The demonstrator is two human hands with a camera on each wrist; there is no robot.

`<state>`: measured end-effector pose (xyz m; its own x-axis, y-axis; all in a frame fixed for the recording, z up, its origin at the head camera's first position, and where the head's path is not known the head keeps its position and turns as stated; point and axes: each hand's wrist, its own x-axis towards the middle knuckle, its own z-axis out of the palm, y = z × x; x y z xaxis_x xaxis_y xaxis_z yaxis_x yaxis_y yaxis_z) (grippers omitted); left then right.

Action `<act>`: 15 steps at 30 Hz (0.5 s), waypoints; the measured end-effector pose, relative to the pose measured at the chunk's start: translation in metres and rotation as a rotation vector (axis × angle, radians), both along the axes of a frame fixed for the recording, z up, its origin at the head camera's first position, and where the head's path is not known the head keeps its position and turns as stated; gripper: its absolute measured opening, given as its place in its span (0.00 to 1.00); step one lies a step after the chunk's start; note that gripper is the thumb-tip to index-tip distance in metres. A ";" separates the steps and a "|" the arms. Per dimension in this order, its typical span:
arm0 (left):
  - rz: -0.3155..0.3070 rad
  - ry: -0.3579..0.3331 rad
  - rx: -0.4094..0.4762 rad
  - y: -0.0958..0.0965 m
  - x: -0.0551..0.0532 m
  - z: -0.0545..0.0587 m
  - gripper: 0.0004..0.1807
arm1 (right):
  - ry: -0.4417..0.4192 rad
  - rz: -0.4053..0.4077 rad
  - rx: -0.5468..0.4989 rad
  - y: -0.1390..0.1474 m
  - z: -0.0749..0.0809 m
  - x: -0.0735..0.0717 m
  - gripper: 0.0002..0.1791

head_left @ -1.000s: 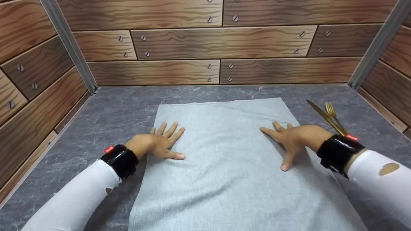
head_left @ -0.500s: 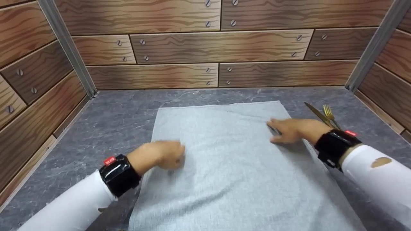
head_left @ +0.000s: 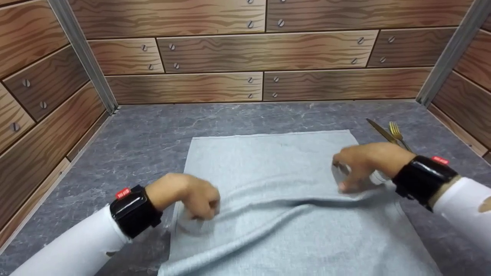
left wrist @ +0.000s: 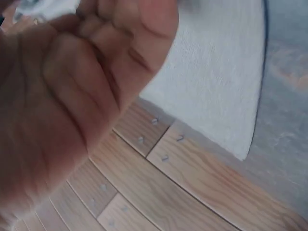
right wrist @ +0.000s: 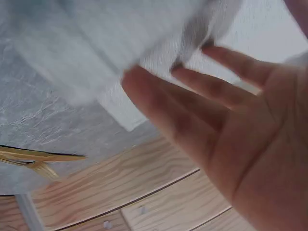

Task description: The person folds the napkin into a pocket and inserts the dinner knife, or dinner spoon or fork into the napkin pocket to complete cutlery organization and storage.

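A light grey-blue cloth lies spread on the table, with raised folds running across its middle between the two hands. At its left side my left hand has its fingers curled in and grips the cloth, which puckers beside the fingertips. My right hand is bent over the right side, thumb and fingers gathering cloth, and a bit of it stands up near the wrist. In the right wrist view the fingertips meet the cloth, and a blurred lifted part of it is close to the camera.
A gold knife and a gold fork lie side by side on the grey marbled table, just beyond the right hand. Wood-patterned walls close off the back and both sides.
Both hands lay spread on the cloth; their fingers have since curled in. The cloth's far edge has slid toward the person, and folds have risen across its middle.
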<state>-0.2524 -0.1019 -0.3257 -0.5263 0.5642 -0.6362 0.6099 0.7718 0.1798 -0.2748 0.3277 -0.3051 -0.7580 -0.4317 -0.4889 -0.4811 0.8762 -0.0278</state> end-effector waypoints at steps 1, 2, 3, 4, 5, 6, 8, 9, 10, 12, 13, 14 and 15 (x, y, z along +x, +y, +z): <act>0.014 0.016 0.017 0.002 0.001 0.009 0.11 | 0.044 0.020 -0.031 0.005 -0.005 -0.007 0.30; 0.032 0.048 0.036 0.002 -0.003 0.015 0.08 | 0.091 0.041 -0.059 0.013 -0.013 -0.017 0.25; 0.051 0.106 0.054 0.002 -0.009 0.018 0.07 | 0.168 0.076 -0.085 0.023 -0.025 -0.029 0.23; 0.069 0.178 0.074 0.001 -0.018 0.019 0.09 | 0.241 0.111 -0.114 0.034 -0.040 -0.043 0.20; 0.090 0.248 0.084 -0.001 -0.029 0.018 0.10 | 0.308 0.135 -0.129 0.044 -0.055 -0.058 0.17; 0.116 0.311 0.090 -0.003 -0.041 0.016 0.12 | 0.347 0.140 -0.139 0.051 -0.063 -0.068 0.16; 0.155 0.411 0.106 -0.013 -0.080 -0.002 0.12 | 0.406 0.131 -0.156 0.064 -0.080 -0.091 0.13; 0.149 0.446 0.109 -0.021 -0.108 -0.019 0.11 | 0.421 0.128 -0.151 0.073 -0.092 -0.108 0.12; 0.141 0.461 0.116 -0.028 -0.135 -0.035 0.11 | 0.408 0.117 -0.138 0.078 -0.098 -0.120 0.12; 0.116 0.451 0.147 -0.043 -0.180 -0.064 0.11 | 0.369 0.100 -0.129 0.080 -0.100 -0.130 0.12; 0.075 0.449 0.164 -0.047 -0.187 -0.065 0.11 | 0.361 0.107 -0.132 0.081 -0.100 -0.134 0.12; 0.063 0.430 0.185 -0.053 -0.202 -0.074 0.13 | 0.365 0.120 -0.141 0.084 -0.102 -0.139 0.13; 0.058 0.411 0.197 -0.053 -0.202 -0.069 0.15 | 0.327 0.104 -0.136 0.075 -0.090 -0.130 0.13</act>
<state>-0.4540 -0.1552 -0.3948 -0.7470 0.6155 -0.2515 0.6181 0.7822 0.0782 -0.4046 0.4025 -0.3948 -0.8132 -0.5593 -0.1609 -0.5703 0.8209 0.0292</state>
